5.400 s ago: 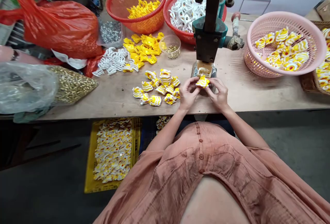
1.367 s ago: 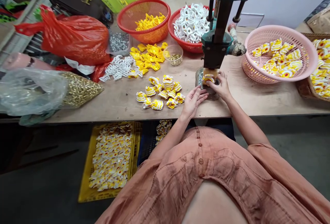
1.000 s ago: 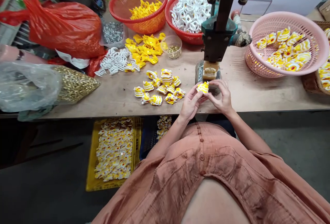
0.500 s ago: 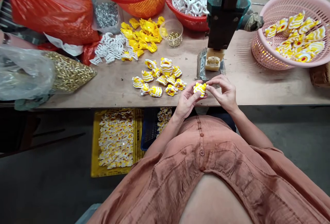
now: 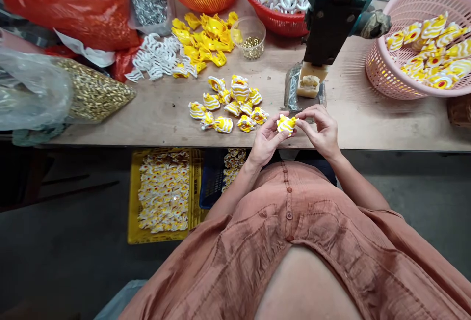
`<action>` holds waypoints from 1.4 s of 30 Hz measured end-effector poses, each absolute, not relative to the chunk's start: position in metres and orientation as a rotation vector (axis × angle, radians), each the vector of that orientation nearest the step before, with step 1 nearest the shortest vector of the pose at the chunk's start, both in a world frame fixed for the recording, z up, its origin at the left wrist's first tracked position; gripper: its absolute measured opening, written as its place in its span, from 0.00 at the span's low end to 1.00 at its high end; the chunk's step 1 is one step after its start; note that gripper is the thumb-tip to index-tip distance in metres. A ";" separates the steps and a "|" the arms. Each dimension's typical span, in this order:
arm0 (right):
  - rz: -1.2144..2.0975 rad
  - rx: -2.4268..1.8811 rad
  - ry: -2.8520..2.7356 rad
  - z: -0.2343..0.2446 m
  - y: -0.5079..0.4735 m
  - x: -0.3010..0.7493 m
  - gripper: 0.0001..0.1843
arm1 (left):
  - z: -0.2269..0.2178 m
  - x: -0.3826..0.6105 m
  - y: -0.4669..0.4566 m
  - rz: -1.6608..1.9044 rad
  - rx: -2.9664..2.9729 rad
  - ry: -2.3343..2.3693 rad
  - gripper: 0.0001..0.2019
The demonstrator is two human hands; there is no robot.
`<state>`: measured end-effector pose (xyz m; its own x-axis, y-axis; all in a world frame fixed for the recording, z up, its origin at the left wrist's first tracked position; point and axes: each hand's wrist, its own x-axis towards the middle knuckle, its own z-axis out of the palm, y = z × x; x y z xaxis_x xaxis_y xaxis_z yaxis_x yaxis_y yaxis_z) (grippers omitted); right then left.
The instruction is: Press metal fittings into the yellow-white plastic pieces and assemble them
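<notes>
Between my two hands, over the bench's front edge, is a small yellow-and-white striped plastic piece (image 5: 286, 124). My left hand (image 5: 268, 139) grips it from the left, thumb in front. On its right side, the thumb and index finger of my right hand (image 5: 321, 131) pinch the piece's edge; whether they hold a smaller part is hidden. Just beyond my hands stands a press (image 5: 327, 30) with a pale block (image 5: 311, 79) under its head. A loose cluster of similar striped pieces (image 5: 231, 105) lies to the left of my hands.
Yellow parts (image 5: 208, 40) and white wavy parts (image 5: 156, 57) lie behind the cluster. A clear cup (image 5: 253, 45) holds small brass pieces. A pink basket (image 5: 382, 72) stands right, red baskets (image 5: 274, 21) at the back. A bag of gold-coloured parts (image 5: 97, 95) lies left; a yellow crate (image 5: 134, 202) sits below.
The view has shifted slightly, so the bench items sit a little differently. My hands keep hold of the striped piece, which looks turned a little.
</notes>
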<state>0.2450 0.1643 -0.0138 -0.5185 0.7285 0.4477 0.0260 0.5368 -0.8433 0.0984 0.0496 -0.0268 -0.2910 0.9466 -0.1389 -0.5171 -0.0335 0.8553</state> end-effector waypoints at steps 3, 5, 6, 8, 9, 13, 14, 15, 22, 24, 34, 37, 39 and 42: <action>1.026 -0.585 -1.974 -0.017 0.164 0.244 0.13 | -0.025 0.095 0.042 1.601 0.500 0.978 0.31; 0.997 -0.558 -2.009 -0.018 0.165 0.241 0.12 | -0.022 0.090 0.031 1.587 0.384 0.954 0.28; 0.959 -0.552 -2.034 -0.018 0.166 0.237 0.12 | -0.021 0.086 0.024 1.584 0.314 0.958 0.26; 0.845 -0.535 -2.134 -0.019 0.167 0.225 0.14 | -0.021 0.077 0.008 1.590 0.191 1.008 0.23; 0.784 -0.522 -2.220 -0.020 0.166 0.216 0.15 | -0.022 0.073 0.001 1.604 0.152 1.051 0.23; 0.521 -0.511 -2.658 -0.024 0.158 0.170 0.19 | -0.027 0.061 -0.022 1.645 0.188 1.230 0.21; 0.462 -0.521 -2.741 -0.026 0.156 0.160 0.19 | -0.028 0.059 -0.026 1.645 0.216 1.267 0.22; 0.415 -0.532 -2.800 -0.028 0.154 0.153 0.19 | -0.029 0.059 -0.028 1.642 0.243 1.302 0.22; 0.238 -0.639 -2.781 -0.038 0.159 0.171 0.17 | -0.046 0.059 -0.014 1.671 0.847 1.767 0.24; 0.213 -0.618 -2.793 -0.035 0.160 0.180 0.17 | -0.058 0.056 0.002 1.635 1.158 1.941 0.23; 0.329 -0.527 -2.716 -0.035 0.178 0.200 0.13 | -0.086 0.041 0.032 1.597 1.650 2.224 0.29; 0.538 -0.572 -2.409 -0.037 0.176 0.216 0.12 | -0.073 0.051 0.020 1.676 1.649 2.207 0.30; 0.722 -0.554 -2.203 -0.039 0.170 0.220 0.12 | -0.064 0.060 0.018 1.703 1.605 2.054 0.32; 0.926 -0.482 -2.036 -0.041 0.164 0.218 0.13 | -0.054 0.070 0.025 1.699 1.443 1.724 0.33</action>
